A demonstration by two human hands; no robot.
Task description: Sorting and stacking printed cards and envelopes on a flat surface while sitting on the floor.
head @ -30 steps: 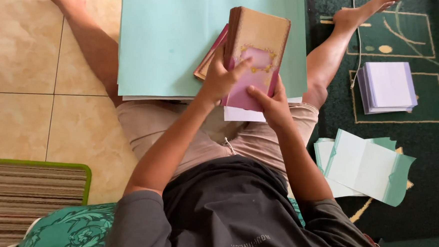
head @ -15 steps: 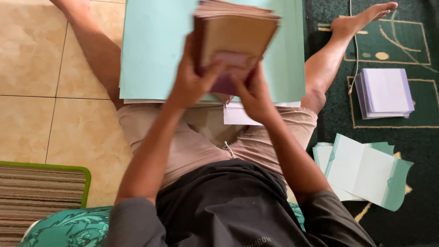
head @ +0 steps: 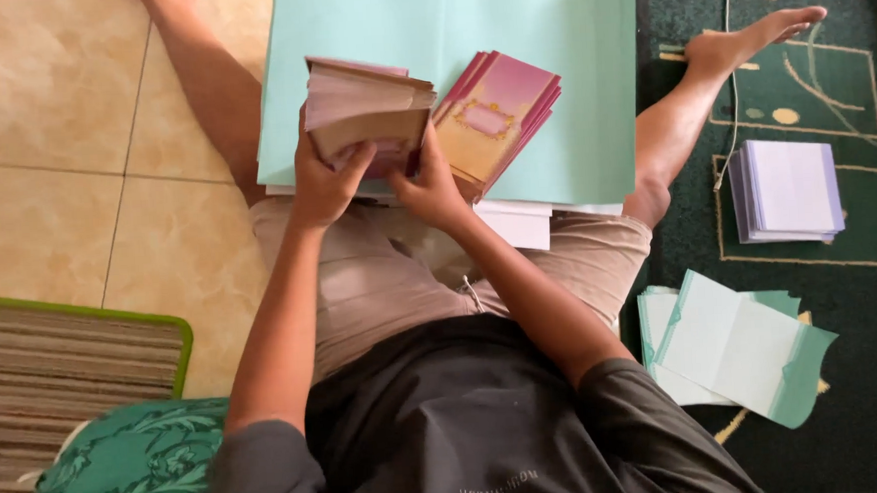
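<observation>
Half a second ago the thick stack of cards [head: 364, 115] was held high against the pale green sheets; now it has come lower and to the left, uncovering a fanned pile of pink and gold cards [head: 497, 113] that lies on those sheets just to its right. The left hand [head: 327, 177] grips the stack from below, thumb up its near edge and fingers wrapped round the left side, so the fingers are clamped on the stack. The right hand [head: 431, 189] touches the stack's right lower corner, fingers curled and pressing on the cards; whether it pinches a single card cannot be told, for the stack hides the tips. The stack is tilted, its edges towards the camera, above the large pale green sheets [head: 549, 61] spread across the person's lap. As I judge it, the step in hand is sorting or dealing: cards pass from the held stack to the fanned pile. The next move calls for a fingertip to part one card cleanly from the stack, with the left hand firm so the rest do not slide. On the dark patterned rug [head: 864, 354] to the right lie a white paper stack [head: 788, 190] and, nearer, folded green-edged covers [head: 739, 346], well apart from both hands.
</observation>
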